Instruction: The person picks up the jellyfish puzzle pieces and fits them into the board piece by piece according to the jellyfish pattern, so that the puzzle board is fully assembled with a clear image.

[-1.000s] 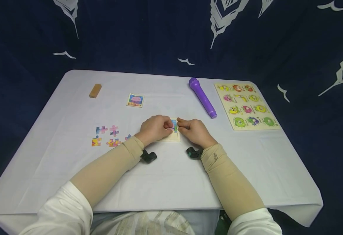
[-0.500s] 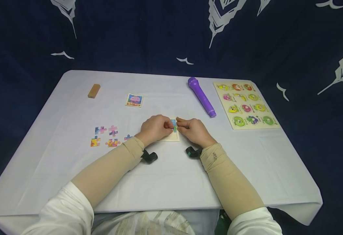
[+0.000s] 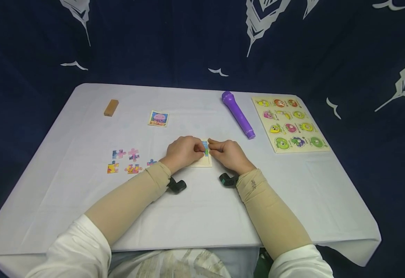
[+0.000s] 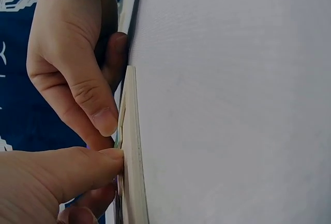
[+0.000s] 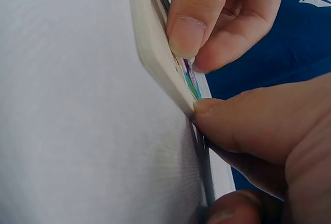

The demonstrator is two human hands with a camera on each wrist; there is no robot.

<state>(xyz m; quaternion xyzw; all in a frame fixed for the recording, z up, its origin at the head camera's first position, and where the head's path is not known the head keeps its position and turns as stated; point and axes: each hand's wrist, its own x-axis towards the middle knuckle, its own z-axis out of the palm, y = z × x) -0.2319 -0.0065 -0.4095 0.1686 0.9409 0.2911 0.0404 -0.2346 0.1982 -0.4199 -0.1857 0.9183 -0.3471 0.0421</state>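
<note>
A small cream puzzle board (image 3: 201, 162) lies on the table in front of me, partly covered by my hands. Blue and green picture (image 3: 206, 148) shows at its right side. From the left, my left hand (image 3: 184, 151) reaches over the board and pinches a puzzle piece between thumb and forefinger; a purple and green strip (image 5: 190, 74) shows by those fingertips in the right wrist view. My right hand (image 3: 231, 155) grips the right edge of the board, thumb on the rim. Loose jigsaw pieces (image 3: 133, 168) lie left of my left forearm.
Behind the hands lies a small picture card (image 3: 159, 118) with a pink figure. A wooden block (image 3: 111, 107) sits at the back left. A purple microphone-shaped stick (image 3: 238, 115) and a fruit puzzle board (image 3: 290, 124) lie at the back right of the white-covered table (image 3: 202, 216).
Both hands stay almost still at the board. The head view has shifted very slightly; the loose pieces have not moved on the table.
</note>
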